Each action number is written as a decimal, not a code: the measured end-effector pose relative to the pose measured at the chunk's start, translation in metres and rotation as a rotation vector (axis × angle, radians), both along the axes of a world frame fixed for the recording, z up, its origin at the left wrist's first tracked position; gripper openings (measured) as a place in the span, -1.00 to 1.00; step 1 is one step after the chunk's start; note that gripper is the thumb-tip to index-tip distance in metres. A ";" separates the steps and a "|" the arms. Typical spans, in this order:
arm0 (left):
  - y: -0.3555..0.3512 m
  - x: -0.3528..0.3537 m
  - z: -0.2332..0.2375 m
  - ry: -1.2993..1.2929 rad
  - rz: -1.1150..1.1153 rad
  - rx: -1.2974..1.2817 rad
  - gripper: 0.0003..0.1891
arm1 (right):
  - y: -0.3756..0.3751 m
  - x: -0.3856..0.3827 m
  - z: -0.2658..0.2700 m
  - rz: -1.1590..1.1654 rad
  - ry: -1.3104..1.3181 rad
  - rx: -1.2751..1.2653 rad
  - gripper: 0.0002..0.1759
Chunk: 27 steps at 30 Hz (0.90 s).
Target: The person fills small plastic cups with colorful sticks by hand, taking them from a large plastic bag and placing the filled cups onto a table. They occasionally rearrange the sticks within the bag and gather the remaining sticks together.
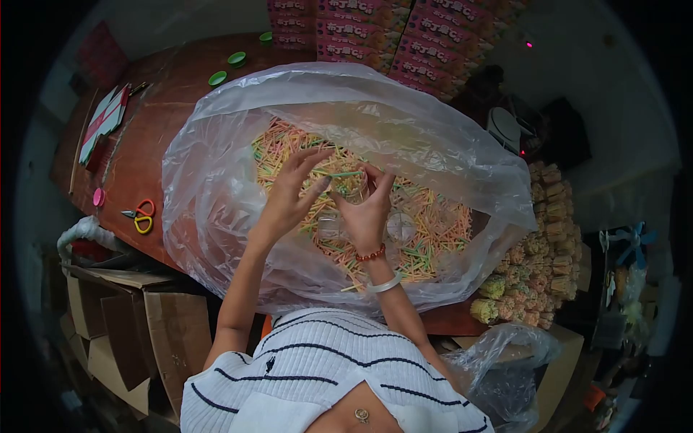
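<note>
"Starting at the far left, a small pink dish point(99, 196) is sitting on the brown tabletop point(155, 137), and red-and-white packets point(107, 121) are lying just above it!"

"And scissors point(144, 216) with orange and yellow handles are resting nearby! Below them, off the table, an open cardboard box point(179, 332) is standing, while green cups point(237, 59) are lining up toward the back."

"Now the big clear plastic bag point(216, 173): it's spreading wide open across the middle, and pastel sticks point(433, 252) are lying inside in a loose heap."

"Here's the left hand point(292, 191), hovering over that heap! Its fingers are standing open, thumb apart from the rest, and the thumb is pointing at a green stick point(345, 174)."

"That stick is spanning the gap between the two hands! The right hand point(366, 209) is curling its fingers near the other end, but I can't tell whether they're gripping it."

"A red bead bracelet point(370, 252) and a pale bangle point(385, 282) are circling that wrist. Behind, pink printed cartons point(361, 32) are rising in stacks."

"Finally, crumpled clear plastic point(505, 361) is lying low on the right, and pale bundles point(552, 242) are piling up above it!"
</note>
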<state>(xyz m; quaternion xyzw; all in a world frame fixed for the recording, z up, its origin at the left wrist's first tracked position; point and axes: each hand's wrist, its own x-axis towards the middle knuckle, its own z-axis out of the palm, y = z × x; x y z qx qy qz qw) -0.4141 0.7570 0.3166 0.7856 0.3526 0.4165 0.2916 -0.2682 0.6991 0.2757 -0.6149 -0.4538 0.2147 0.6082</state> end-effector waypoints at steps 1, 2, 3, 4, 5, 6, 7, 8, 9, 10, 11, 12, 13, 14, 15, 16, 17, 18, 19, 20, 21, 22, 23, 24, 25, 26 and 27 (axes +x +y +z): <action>-0.005 0.004 0.003 -0.005 -0.061 -0.020 -0.59 | -0.001 -0.002 0.001 0.020 0.013 0.050 -0.11; -0.006 0.005 0.006 0.009 -0.113 -0.104 -0.58 | -0.003 -0.003 0.002 0.040 0.024 0.101 -0.10; -0.008 0.006 0.006 0.007 -0.118 -0.103 -0.58 | -0.006 -0.003 0.006 0.036 0.021 0.103 -0.10; -0.011 0.008 0.004 0.016 -0.127 -0.049 -0.60 | -0.011 -0.004 0.010 0.002 0.013 0.108 -0.05; -0.014 0.009 0.003 0.026 -0.137 0.006 -0.62 | -0.015 -0.004 0.012 -0.033 0.006 0.113 0.00; -0.018 0.010 0.004 0.026 -0.142 0.006 -0.62 | -0.018 -0.002 0.010 -0.038 0.006 0.114 0.00; -0.023 0.012 0.008 0.036 -0.127 0.000 -0.65 | -0.022 0.002 0.006 -0.042 -0.061 0.105 0.08; -0.026 0.013 0.011 0.047 -0.112 -0.006 -0.68 | -0.025 0.005 0.002 -0.045 -0.127 0.097 0.15; -0.026 0.012 0.014 0.048 -0.115 -0.005 -0.68 | -0.027 0.005 0.001 -0.049 -0.127 0.097 0.15; -0.025 0.010 0.017 -0.043 -0.083 0.022 -0.69 | -0.029 0.006 0.000 -0.033 -0.018 0.150 0.16; -0.024 0.008 0.021 -0.135 -0.052 0.052 -0.70 | -0.030 0.007 0.000 -0.017 0.090 0.206 0.17; -0.023 0.005 0.028 -0.136 -0.056 0.055 -0.70 | -0.032 0.008 0.001 -0.021 0.088 0.209 0.17; -0.022 0.001 0.039 -0.152 -0.052 0.000 -0.72 | -0.034 0.009 0.001 -0.031 0.067 0.246 0.17; -0.023 -0.002 0.049 -0.166 -0.047 -0.056 -0.73 | -0.035 0.009 0.002 -0.042 0.047 0.281 0.17; -0.025 -0.003 0.057 -0.165 -0.050 -0.057 -0.73 | -0.037 0.009 0.004 -0.045 0.047 0.281 0.17; -0.027 -0.002 0.064 -0.118 -0.102 -0.030 -0.73 | -0.038 0.008 0.006 -0.008 0.052 0.321 0.18; -0.028 -0.002 0.070 -0.072 -0.152 -0.001 -0.74 | -0.039 0.007 0.008 0.030 0.058 0.364 0.20; -0.030 -0.001 0.075 -0.071 -0.149 0.001 -0.74 | -0.040 0.007 0.009 0.033 0.059 0.365 0.20; -0.031 0.001 0.079 -0.014 -0.161 0.058 -0.74 | -0.042 0.007 0.009 0.040 0.031 0.360 0.21; -0.032 0.003 0.082 0.044 -0.175 0.114 -0.75 | -0.044 0.007 0.009 0.046 0.003 0.355 0.21; -0.034 0.003 0.085 0.045 -0.173 0.114 -0.75 | -0.046 0.006 0.008 0.048 0.004 0.355 0.21; -0.036 0.005 0.087 0.066 -0.172 0.110 -0.74 | -0.047 0.006 0.005 0.042 -0.002 0.364 0.18; -0.037 0.005 0.090 0.086 -0.172 0.108 -0.74 | -0.048 0.006 0.004 0.034 -0.008 0.375 0.14; -0.039 0.005 0.094 0.087 -0.175 0.110 -0.74 | -0.050 0.006 0.005 0.032 -0.008 0.377 0.14; -0.042 0.003 0.098 0.102 -0.194 0.147 -0.75 | -0.052 0.006 0.006 0.025 -0.022 0.369 0.15; -0.045 0.003 0.100 0.116 -0.214 0.186 -0.75 | -0.053 0.006 0.008 0.017 -0.038 0.362 0.15; -0.047 0.000 0.100 0.117 -0.220 0.187 -0.75 | -0.053 0.006 0.010 0.011 -0.037 0.364 0.15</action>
